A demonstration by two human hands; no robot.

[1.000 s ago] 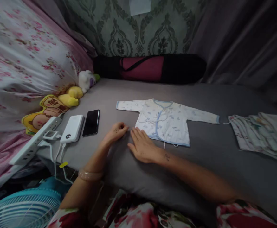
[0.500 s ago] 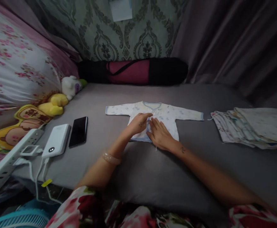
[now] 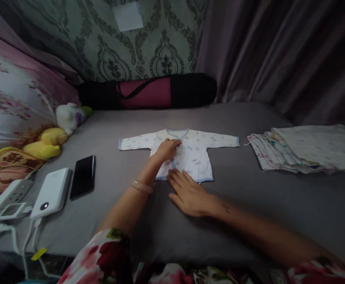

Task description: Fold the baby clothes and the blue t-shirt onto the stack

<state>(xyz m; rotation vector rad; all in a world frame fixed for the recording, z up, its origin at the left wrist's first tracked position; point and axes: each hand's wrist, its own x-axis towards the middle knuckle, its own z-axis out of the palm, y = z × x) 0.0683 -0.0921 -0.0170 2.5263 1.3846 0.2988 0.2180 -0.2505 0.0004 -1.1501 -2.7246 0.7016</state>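
Note:
A small white baby shirt [image 3: 190,152] with pale blue prints and blue trim lies spread flat, both sleeves stretched out to the sides. My left hand [image 3: 168,150] rests palm down on its upper front, just below the neckline, its fingers partly bent and partly hidden from view. At the bottom hem, my right hand [image 3: 188,193] lies flat with fingers spread. Its fingertips touch the hem near the blue front edging, while the palm is over the grey sheet. A short white tie shows beside the right fingers.
A stack of folded baby clothes [image 3: 302,152] lies at the right on the grey sheet [image 3: 234,197]. At the left are a black phone [image 3: 83,176], a white power bank [image 3: 51,192], a power strip [image 3: 8,203] and plush toys [image 3: 46,144]. A long black and maroon bag [image 3: 149,92] lies along the back.
My right hand has slid down the shirt front to the hem and beyond it. My left hand stays on the upper front. The camera view has turned slightly right.

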